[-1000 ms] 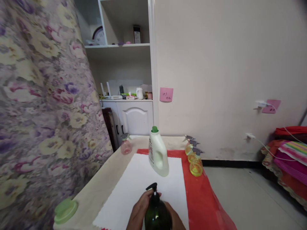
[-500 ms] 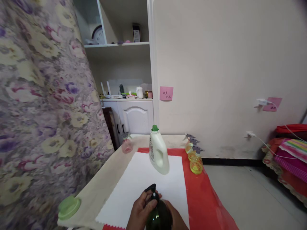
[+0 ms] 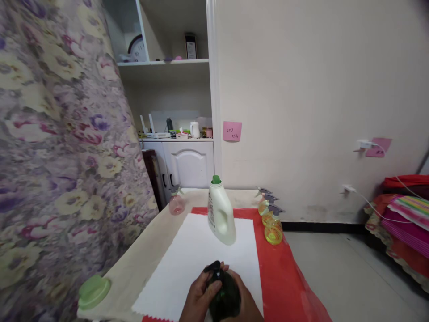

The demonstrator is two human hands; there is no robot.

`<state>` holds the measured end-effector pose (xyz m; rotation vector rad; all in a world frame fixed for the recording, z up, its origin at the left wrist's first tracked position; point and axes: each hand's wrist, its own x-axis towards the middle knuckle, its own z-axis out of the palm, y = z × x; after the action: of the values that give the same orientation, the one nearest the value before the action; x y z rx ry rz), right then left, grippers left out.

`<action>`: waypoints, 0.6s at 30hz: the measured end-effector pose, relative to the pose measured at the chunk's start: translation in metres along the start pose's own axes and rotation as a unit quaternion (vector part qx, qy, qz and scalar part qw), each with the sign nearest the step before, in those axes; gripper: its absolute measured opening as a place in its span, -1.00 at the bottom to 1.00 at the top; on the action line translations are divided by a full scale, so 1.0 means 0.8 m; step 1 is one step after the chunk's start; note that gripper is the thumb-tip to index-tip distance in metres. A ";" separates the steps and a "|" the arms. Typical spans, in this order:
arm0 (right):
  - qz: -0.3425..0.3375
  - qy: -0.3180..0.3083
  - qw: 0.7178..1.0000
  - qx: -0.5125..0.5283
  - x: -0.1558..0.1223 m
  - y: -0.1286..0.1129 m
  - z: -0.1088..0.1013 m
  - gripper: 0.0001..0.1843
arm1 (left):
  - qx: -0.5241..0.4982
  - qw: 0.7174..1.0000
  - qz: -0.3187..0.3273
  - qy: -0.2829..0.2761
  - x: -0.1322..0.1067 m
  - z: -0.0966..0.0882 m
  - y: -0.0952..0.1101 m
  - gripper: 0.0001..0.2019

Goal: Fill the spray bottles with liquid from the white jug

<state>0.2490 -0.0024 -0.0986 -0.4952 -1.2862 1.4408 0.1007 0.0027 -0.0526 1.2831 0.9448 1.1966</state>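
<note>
A dark green pump bottle (image 3: 226, 298) with a black pump head (image 3: 212, 267) is held between my two hands at the near edge of the view. My left hand (image 3: 201, 293) is closed round the neck and pump collar, its thumb across the front. Wrapped along the bottle's right side is my right hand (image 3: 246, 295); part of its fingers is hidden behind the bottle. Beyond them a pale green jug (image 3: 221, 214) with a green top stands upright on the white sheet (image 3: 181, 264).
Several yellow spray bottles (image 3: 274, 230) line the table's right side on red cloth (image 3: 273, 277). A pink spray bottle (image 3: 176, 204) stands at the back left. A light green lid-like piece (image 3: 94, 291) lies at the near left corner, beside the floral curtain (image 3: 67, 179).
The pump bottle has tilted slightly and shifted a little right, with both hands still on it. My left hand has closed more tightly round its neck.
</note>
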 end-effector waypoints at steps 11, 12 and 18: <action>-0.015 0.046 0.992 -0.115 -0.001 0.034 -0.036 0.15 | 0.053 0.997 0.032 -0.053 0.023 0.002 -0.008 -0.63; -0.017 0.040 0.994 -0.105 -0.002 0.033 -0.035 0.16 | 0.057 0.996 0.032 -0.058 0.023 0.001 -0.007 -0.62; 0.022 0.088 0.985 -0.147 -0.009 0.048 -0.033 0.30 | 0.115 0.991 0.043 -0.057 0.012 -0.025 -0.009 -0.60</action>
<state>0.2570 0.0095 -0.1434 -0.8350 -1.3563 1.2176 0.0838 0.0166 -0.0605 1.5730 0.9723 1.0893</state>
